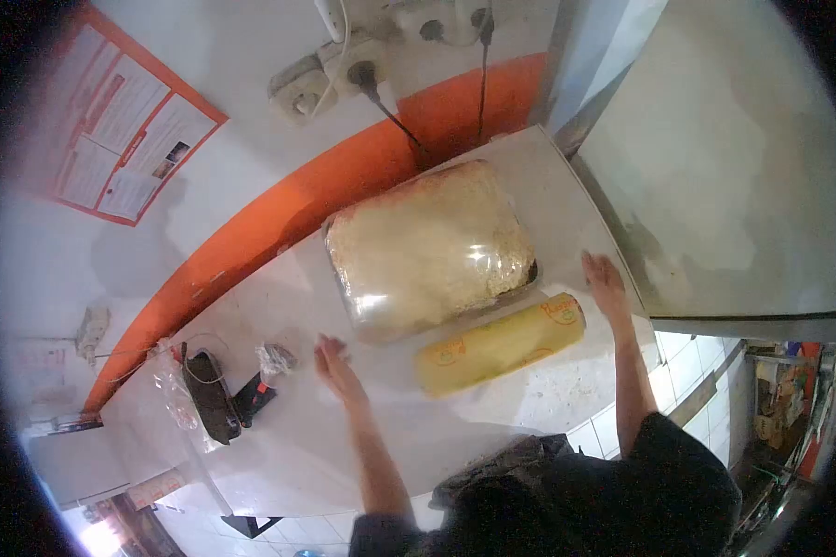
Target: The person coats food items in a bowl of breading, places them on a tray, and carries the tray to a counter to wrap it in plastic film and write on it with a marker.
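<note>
A large film-wrapped slab (432,246) is lying on the bench (316,455), its clear covering shining under the light. The yellow roll of film (502,345) is resting along the slab's near side. The left hand (337,369) is hovering off the slab's near-left corner, its fingers loosely open and holding nothing visible. The right hand (604,278) is hovering to the slab's right, near the roll's end, its fingers also seeming loosely open and empty, though the view is soft there. To the slab's left, crumpled clear plastic (274,360) is lying beside a dark elongated object (212,395). An orange band (344,172) is running along the wall behind the slab.
</note>
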Demonstrator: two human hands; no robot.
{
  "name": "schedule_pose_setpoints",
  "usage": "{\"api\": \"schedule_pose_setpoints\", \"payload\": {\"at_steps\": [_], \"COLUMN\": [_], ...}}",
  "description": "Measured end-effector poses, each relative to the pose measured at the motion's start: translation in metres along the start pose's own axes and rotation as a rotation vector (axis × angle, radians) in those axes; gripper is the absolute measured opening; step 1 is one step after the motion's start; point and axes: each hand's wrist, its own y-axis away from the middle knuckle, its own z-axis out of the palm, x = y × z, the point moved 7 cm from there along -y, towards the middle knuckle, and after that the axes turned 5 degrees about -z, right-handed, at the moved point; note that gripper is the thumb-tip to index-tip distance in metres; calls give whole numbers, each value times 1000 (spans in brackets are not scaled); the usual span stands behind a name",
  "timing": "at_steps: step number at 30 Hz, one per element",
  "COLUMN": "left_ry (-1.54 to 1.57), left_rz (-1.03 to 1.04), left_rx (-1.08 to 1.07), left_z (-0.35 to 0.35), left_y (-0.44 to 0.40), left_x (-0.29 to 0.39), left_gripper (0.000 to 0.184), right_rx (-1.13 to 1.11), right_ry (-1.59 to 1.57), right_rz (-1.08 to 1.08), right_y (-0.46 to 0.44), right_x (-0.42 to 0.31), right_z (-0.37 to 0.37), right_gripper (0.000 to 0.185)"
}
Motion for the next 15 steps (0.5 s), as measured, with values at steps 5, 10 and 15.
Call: {"api": "schedule_pose_setpoints", "payload": {"at_steps": [5,10,15], "left_ry": [258,-226,-66], "left_rz": [-228,-4,-120], "left_rx": [-157,-347,-462], "left_z": [17,34,16], "left_y": [135,163,205], "left_x": [-91,-43,-58], "left_gripper": [30,27,36], "right_rx": [-284,-310,-154], "right_ry": [-990,-1174,-1267], "right_rz": [822,801,864], "right_y": [118,72,117], "right_x": [-31,-58,-63], "right_z": [4,-76,-91], "right_gripper": [53,48,50]}}
